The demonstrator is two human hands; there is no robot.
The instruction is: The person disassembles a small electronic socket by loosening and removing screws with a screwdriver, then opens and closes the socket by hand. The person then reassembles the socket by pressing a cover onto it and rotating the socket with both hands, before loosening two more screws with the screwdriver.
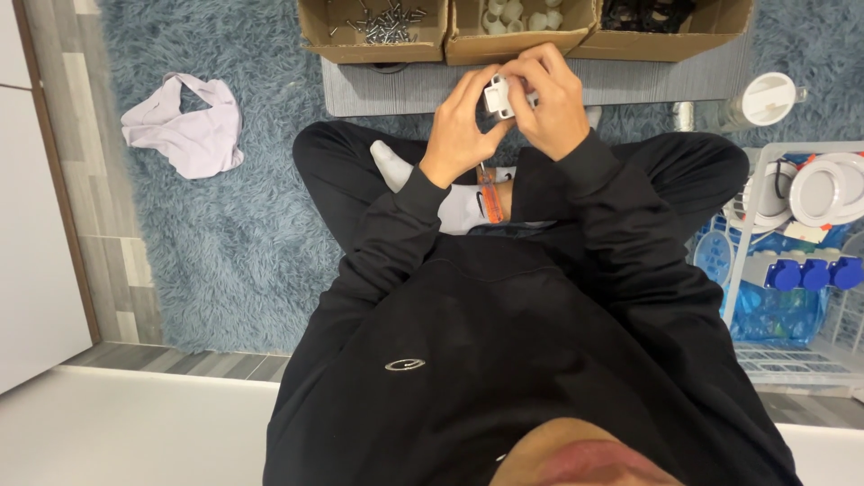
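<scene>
My left hand point(461, 126) and my right hand point(547, 97) meet in front of my chest, both gripping a small white plastic part point(499, 95). Fingers of both hands wrap its sides, so only its front face shows. I sit cross-legged in black clothes and white socks. An orange-handled screwdriver point(489, 193) lies on my lap just below the hands, touched by neither hand.
Three open cardboard boxes stand ahead: one with metal screws point(389, 25), one with white parts point(520, 16), one with black parts point(644, 14). A grey board point(396, 88) lies under them. A white wire basket point(792, 261) stands to the right, a pale cloth point(187, 124) lies on the blue rug.
</scene>
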